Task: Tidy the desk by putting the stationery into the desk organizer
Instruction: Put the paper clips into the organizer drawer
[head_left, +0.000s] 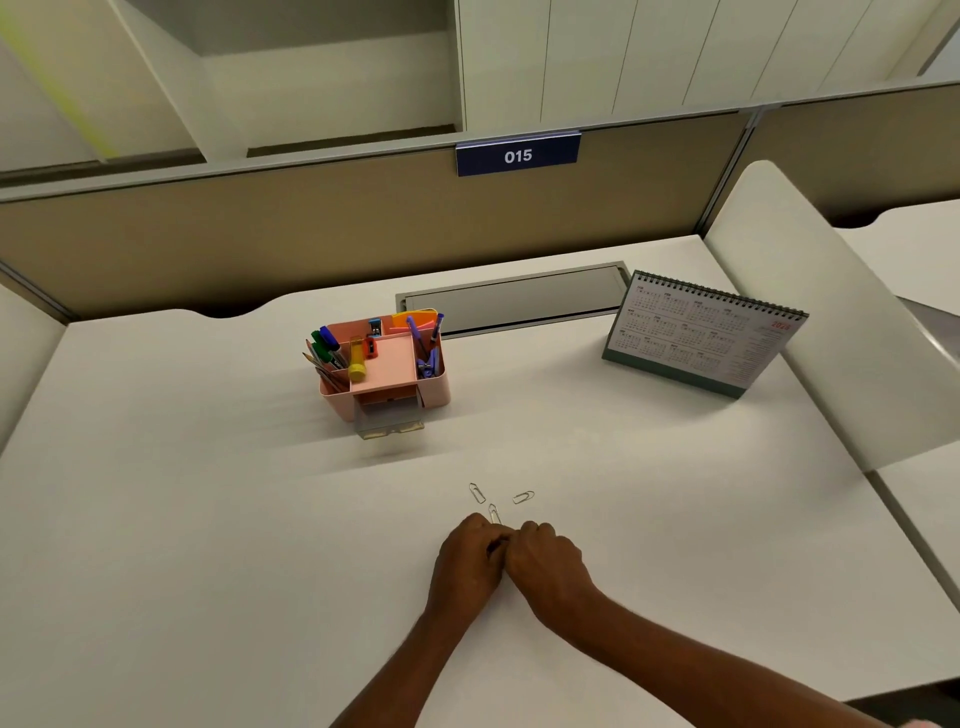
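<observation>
In the head view, the left hand (467, 558) and the right hand (545, 564) met knuckle to knuckle on the white desk (208, 519), midway along its near edge. Both sets of fingers were curled inward where they touched. Whether they pinched anything between them could not be told.

Three silver wire paper clips lay just beyond the fingertips, toward the far edge. The middle paper clip (493, 513) sat at the left hand's fingertips, possibly touching them, with its long axis running away from the person. The left paper clip (477, 492) lay a little farther off at a similar angle. The right paper clip (523, 497) lay nearly crosswise, and the right hand was the nearer to it.

The pink plastic desk organizer (434, 384) stood well beyond the clips, toward the far edge and slightly left. It already held pens, markers and a yellow highlighter. Its small grey drawer (389, 421) stood pulled open toward the hands, which looked like the likely place for the clips.

A spiral-bound desk calendar (701, 332) stood near the far right corner. A grey cable hatch (514, 299) was set into the far edge, and a blue sign marked 015 (518, 155) hung on the beige partition behind.
</observation>
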